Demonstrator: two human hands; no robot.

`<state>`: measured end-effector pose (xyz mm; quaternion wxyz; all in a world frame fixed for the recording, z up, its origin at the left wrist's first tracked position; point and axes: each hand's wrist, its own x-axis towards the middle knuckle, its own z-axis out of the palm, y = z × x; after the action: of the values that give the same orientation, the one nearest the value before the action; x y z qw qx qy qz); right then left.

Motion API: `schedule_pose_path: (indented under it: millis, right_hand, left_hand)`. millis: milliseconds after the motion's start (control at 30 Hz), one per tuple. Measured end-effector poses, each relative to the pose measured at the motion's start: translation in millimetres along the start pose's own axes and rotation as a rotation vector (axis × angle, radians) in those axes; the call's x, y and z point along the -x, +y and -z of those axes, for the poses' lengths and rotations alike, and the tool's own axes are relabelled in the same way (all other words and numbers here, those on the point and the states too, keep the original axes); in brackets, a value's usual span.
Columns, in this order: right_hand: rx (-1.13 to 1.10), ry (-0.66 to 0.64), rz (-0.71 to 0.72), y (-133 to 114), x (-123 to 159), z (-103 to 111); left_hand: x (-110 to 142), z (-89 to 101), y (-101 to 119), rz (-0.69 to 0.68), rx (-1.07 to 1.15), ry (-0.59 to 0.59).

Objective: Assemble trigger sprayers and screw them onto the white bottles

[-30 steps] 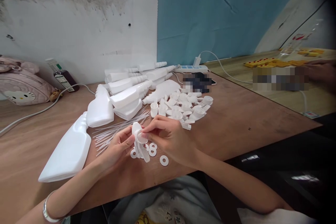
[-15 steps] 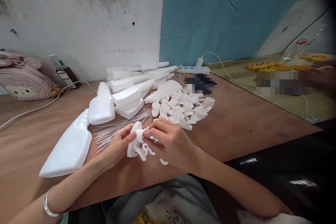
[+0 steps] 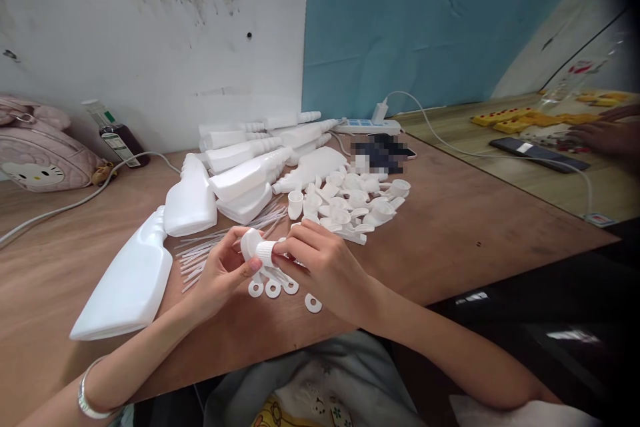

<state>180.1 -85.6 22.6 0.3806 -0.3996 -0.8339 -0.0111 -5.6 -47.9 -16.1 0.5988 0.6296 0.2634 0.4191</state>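
Note:
My left hand (image 3: pixel 227 273) is closed around a white trigger spray head (image 3: pixel 251 243), its ribbed collar (image 3: pixel 265 253) facing right. The fingertips of my right hand (image 3: pixel 327 267) press together at the collar's open end; whatever they pinch is hidden. Below the hands lie several flat white ring washers (image 3: pixel 313 303). Thin white plastic tubes (image 3: pixel 193 260) are spread to the left of the spray head. A pile of more white spray heads (image 3: pixel 350 203) sits just beyond my right hand.
White empty-looking bottles (image 3: pixel 250 177) lie stacked toward the wall, another bottle (image 3: pixel 125 280) to the left. A pink bag (image 3: pixel 50 153), a dark-liquid bottle (image 3: pixel 120 137), and a power strip (image 3: pixel 367 127) stand behind. Another person's hand (image 3: pixel 605 133) shows far right, near a phone (image 3: pixel 540 153).
The spray head has turned in my left hand, so its trigger points lower right and more washers show beneath. My right fingertips stay at the collar. The camera view has shifted slightly.

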Motion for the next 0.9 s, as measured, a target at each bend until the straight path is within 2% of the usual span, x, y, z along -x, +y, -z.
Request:
schedule_pose_path:
  millis: [100,233,367,567,700,900]
  right_hand:
    - [-0.123,0.028,-0.068,0.1,1.0,-3.8]
    - [-0.396,0.081,-0.233,-4.5,1.5,-4.9]
    - [-0.662,0.011,-0.472,-8.2,-0.3,-3.8]
    - [-1.215,-0.121,-0.838,2.6,-7.3,-8.5]
    - [-1.277,-0.187,-0.892,7.0,-10.1,-7.7]
    - [-1.241,-0.067,-0.767,4.8,-6.8,-9.3]
  left_hand:
    - [1.0,-2.0,3.4,-0.124,-0.064,0.037]
    - [3.7,-4.7,7.0,-0.229,-0.095,0.036]
    - [3.6,-5.1,5.1,-0.4,-0.132,0.034]
    - [-2.4,1.4,-1.8,-0.691,-0.343,0.012]
    - [-3.0,4.3,-4.8,-0.746,-0.413,0.014]
    - [2.2,3.1,-6.9,-0.713,-0.37,0.028]
